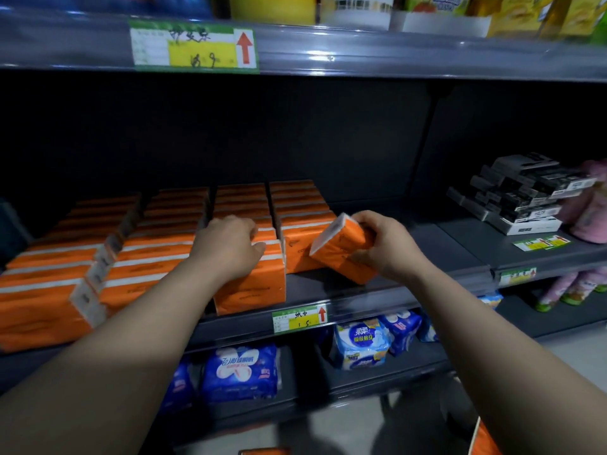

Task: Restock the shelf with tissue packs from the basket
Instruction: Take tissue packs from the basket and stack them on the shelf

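Clearly, from the head view, the step in hand is the placing of one more pack. The right hand (384, 244) holds an orange tissue pack (340, 246), with the fingers curled over its far end and the thumb on the near side. The pack is tilted, its white end up and to the left and its lower edge down at the shelf (427, 251) board; I cannot tell if it touches the board. It is just in front of the fourth row (300, 224) of orange packs. This row ends further back than the row beside it, so a free place is there.

The left hand (230, 247) rests on the front pack (253, 287) of the third row. Its fingers are bent over the top edge, as if to steady this row. More rows (141, 257) of the same packs stand to the left.

Well apart to the right on the same level is a pile of black boxes (522, 195). Below are blue packs (239, 372), and a price label (300, 318) is on the shelf edge. The basket is not in view.

I judge that the next move asks to turn the pack upright, wide face to the front, push it back against the fourth row, and then let go.
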Action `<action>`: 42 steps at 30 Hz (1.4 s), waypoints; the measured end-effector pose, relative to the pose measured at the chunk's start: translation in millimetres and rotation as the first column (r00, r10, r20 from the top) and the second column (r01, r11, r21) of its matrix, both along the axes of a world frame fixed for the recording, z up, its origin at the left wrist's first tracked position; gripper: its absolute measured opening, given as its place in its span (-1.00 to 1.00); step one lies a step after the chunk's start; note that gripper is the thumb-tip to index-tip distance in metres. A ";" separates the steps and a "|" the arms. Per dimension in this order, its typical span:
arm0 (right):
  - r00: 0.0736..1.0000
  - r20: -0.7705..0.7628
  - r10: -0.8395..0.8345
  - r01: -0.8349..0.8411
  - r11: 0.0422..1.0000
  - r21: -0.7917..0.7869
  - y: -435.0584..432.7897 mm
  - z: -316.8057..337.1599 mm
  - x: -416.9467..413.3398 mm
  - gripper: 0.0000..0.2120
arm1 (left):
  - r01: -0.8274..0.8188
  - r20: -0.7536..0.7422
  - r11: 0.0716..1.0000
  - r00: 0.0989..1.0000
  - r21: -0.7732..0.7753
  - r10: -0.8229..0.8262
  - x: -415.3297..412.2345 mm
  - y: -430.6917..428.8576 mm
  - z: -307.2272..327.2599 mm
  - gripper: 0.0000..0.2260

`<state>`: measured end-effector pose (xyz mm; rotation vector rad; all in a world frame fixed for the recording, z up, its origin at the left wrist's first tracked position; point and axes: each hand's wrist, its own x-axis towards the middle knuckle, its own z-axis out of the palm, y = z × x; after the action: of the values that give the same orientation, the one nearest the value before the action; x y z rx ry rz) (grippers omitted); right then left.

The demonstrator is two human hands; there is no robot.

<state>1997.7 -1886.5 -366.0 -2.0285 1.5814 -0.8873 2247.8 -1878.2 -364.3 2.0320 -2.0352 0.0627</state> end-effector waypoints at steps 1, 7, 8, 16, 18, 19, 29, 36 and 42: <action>0.998 -0.054 0.023 -0.024 1.000 -0.018 -1.1 0.1 8.0 -0.56 | 0.002 -0.011 1.000 1.000 0.017 -0.001 4.4 1.9 -0.9 -0.62; 0.945 -0.317 0.080 -0.102 0.993 -0.055 -17.4 -14.8 40.9 -0.53 | 0.073 -0.106 0.992 0.992 0.101 -0.062 20.2 4.3 -6.9 -0.58; 0.921 -0.384 0.069 -0.103 0.992 -0.070 -21.6 -17.9 44.0 -0.53 | 0.082 -0.109 0.992 0.991 0.097 -0.071 21.1 3.9 -7.2 -0.57; 0.875 -0.481 0.058 -0.139 0.981 -0.136 -36.0 -33.6 53.0 -0.54 | 0.099 -0.109 0.993 0.990 0.058 -0.092 20.2 -0.4 -10.0 -0.60; 0.888 -0.457 0.058 -0.144 0.977 -0.157 -36.0 -35.7 53.5 -0.53 | 0.102 -0.099 0.993 0.990 0.055 -0.096 19.3 -1.5 -10.5 -0.60; 0.892 -0.448 0.057 -0.144 0.976 -0.164 -35.5 -37.4 53.4 -0.53 | 0.102 -0.092 0.993 0.991 0.056 -0.097 19.2 -1.7 -10.7 -0.60; 0.929 -0.364 -0.064 -0.025 0.972 -0.236 -7.4 -31.5 9.7 -0.39 | 0.149 -0.072 0.988 0.986 -0.026 -0.151 1.8 3.8 -3.2 -0.64; 0.847 -0.504 -0.168 0.030 0.962 -0.271 30.1 -30.1 -48.9 -0.41 | 0.299 -0.116 0.951 0.944 -0.084 -0.307 -47.1 14.2 -2.9 -0.69; 0.741 -0.629 -0.235 0.153 0.971 -0.182 84.8 -30.1 -129.1 -0.38 | 0.461 -0.061 0.882 0.882 -0.100 -0.468 -115.6 26.6 -13.2 -0.68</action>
<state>1868.6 -1801.8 -396.1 -2.4539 2.1767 -0.3356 2132.2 -1851.6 -377.5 1.4210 -2.3621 -0.0309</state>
